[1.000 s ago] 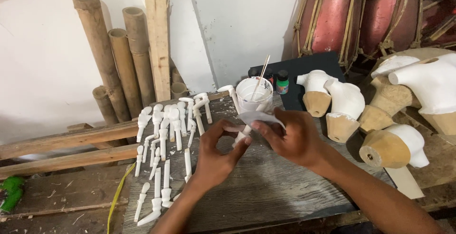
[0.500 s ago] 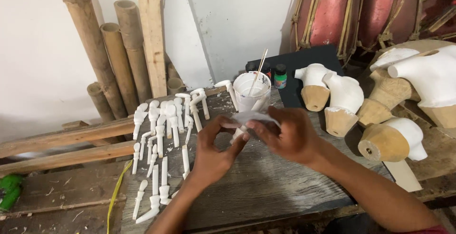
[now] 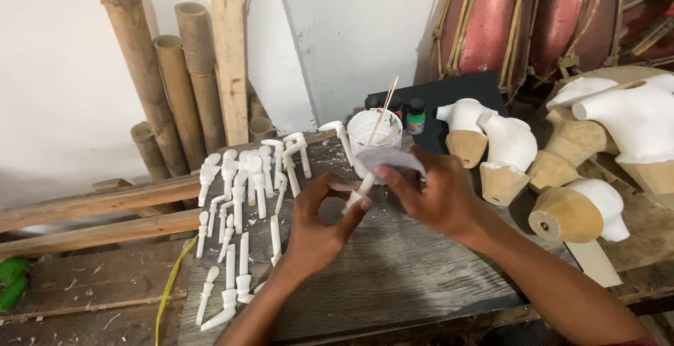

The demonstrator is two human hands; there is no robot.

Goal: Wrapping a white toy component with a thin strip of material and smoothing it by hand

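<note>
Holding a small white-painted wooden piece (image 3: pixel 359 193) between both hands, the person works above the grey table (image 3: pixel 393 276), just in front of the white cup (image 3: pixel 374 135) with a thin stick (image 3: pixel 382 107) standing in it. Compared with a second ago the hands sit in much the same spot over the table, the view having shifted only slightly. The left hand (image 3: pixel 316 227) pinches the lower end of the piece with thumb and fingers pressed together; the right hand (image 3: pixel 435 195) grips a scrap of pale paper (image 3: pixel 388 158) folded against the upper end, its fingers closed on it. The piece's long axis runs diagonally, its lower end toward the person and left, its upper end pointing up toward the cup. That upper end is hidden under the paper, so its shape cannot be made out. Rows of similar white pieces (image 3: pixel 246 198) lie to the left, and white-topped wooden torsos (image 3: pixel 505 153) stand to the right.
</note>
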